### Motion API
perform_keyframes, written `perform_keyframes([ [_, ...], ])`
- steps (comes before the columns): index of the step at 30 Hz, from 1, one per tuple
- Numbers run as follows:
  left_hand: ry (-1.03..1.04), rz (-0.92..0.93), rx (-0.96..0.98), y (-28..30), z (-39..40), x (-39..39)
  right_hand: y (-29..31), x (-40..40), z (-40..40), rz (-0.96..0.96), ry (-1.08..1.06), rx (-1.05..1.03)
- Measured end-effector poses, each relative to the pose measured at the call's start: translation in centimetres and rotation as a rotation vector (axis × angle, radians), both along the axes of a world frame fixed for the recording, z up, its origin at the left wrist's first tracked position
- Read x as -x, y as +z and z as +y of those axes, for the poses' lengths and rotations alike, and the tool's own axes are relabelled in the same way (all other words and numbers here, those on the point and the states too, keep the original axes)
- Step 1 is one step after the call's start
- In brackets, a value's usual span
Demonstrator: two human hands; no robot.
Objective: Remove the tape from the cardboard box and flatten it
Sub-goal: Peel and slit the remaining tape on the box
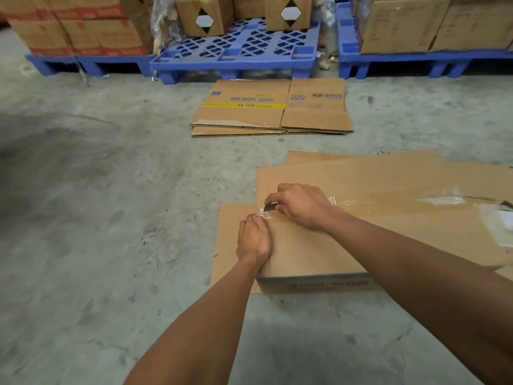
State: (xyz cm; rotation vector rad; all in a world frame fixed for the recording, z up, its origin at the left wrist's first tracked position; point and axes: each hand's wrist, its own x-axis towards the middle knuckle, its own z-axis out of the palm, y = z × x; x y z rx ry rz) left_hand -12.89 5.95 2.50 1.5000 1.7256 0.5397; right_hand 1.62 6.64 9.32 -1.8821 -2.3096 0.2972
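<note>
A brown cardboard box (347, 245) stands on the concrete floor at the right, its top flaps joined by a strip of clear tape (394, 200) running left to right. My right hand (301, 207) rests on the box top at the tape's left end, fingers closed on a small dark blade-like thing that I cannot identify. My left hand (254, 238) presses the box's left top corner, its fingers pinching the crumpled end of the tape (262, 213). A loose flap (230, 245) lies flat to the left of the box.
A stack of flattened printed boxes (272, 109) lies on the floor further ahead. Blue plastic pallets (236, 55) loaded with cartons (75, 26) line the back. More flat cardboard (361, 159) sits behind the box. Bare concrete floor (97, 204) spreads to the left.
</note>
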Motion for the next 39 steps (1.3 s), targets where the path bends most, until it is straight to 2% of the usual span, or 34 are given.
perform_keyframes([
  [22,-0.003,-0.031,0.024,0.3,0.1,0.1,0.5,1.2,0.3,-0.069,0.045,-0.02],
  [29,-0.005,-0.01,0.018,0.1,0.1,0.1,0.3,2.6,0.3,-0.233,0.068,-0.068],
  [39,-0.035,0.3,-0.026,0.9,-0.4,-0.3,0.3,2.6,-0.9,-0.476,0.144,-0.137],
])
